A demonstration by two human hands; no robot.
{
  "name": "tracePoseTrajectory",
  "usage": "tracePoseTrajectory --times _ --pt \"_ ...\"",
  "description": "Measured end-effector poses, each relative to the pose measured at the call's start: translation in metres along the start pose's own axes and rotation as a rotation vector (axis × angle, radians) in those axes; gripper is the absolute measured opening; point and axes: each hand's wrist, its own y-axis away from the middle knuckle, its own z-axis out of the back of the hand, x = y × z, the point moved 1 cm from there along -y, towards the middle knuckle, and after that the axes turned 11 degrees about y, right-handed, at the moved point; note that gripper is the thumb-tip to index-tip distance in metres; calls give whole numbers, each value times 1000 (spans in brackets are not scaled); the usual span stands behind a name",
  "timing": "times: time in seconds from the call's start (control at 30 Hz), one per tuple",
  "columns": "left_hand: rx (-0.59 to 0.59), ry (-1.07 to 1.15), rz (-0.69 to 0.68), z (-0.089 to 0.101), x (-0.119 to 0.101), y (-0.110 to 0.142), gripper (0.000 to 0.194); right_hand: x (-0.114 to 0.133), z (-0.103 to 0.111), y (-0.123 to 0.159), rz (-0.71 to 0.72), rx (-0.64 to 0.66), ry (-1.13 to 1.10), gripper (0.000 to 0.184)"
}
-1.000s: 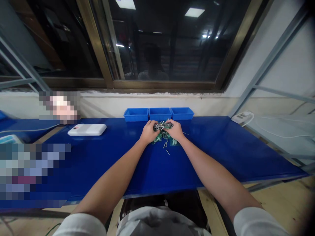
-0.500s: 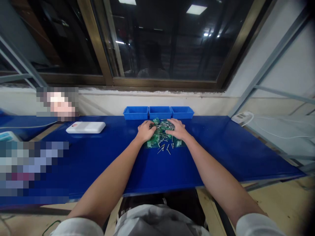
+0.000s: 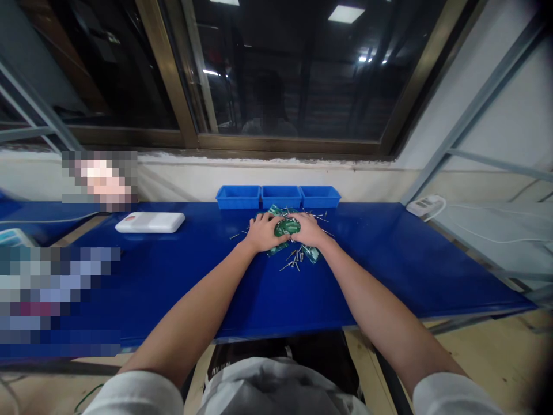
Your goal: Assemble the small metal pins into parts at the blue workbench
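Observation:
A heap of small green circuit boards (image 3: 283, 229) mixed with metal screws (image 3: 292, 263) lies on the blue table (image 3: 181, 276), just in front of three blue bins (image 3: 279, 196). My left hand (image 3: 262, 231) lies over the heap's left side with fingers curled onto the boards. My right hand (image 3: 307, 229) covers the right side the same way, fingers bent over the pile. The two hands almost touch above the heap. Loose screws lie scattered around them.
A white flat device (image 3: 150, 222) lies on the table at the left. A white power strip (image 3: 425, 204) with cables sits on the grey surface at the right. A dark window and wall close the back. Blurred patches cover the left side.
Both hands have drawn closer together over the heap, bunching the boards. More screws have scattered out to the left and front of the pile.

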Motion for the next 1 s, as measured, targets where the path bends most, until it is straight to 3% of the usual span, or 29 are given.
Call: tracePoseTrajectory --times 0.17,0.3,0.4,0.57,0.8,0.9,1.0 --pt "-181 103 -27 -4 0 -5 29 0 -6 -4 61 -243 -144 49" --pt "-324 222 -72 2 9 -7 13 -10 0 -2 56 -414 -213 31" --pt "-358 261 -66 8 17 -7 8 -19 4 0 10 -457 -224 27" --pt "-208 200 -3 13 26 -3 16 -23 6 3 -35 -293 -182 37" --pt "-69 15 30 15 19 5 50 -6 18 14 -105 108 -50 98" --pt "-9 -23 103 17 14 8 74 -3 30 18 -150 184 -66 98" --pt "31 -5 170 27 11 8 85 -9 47 20 -210 169 -145 86"
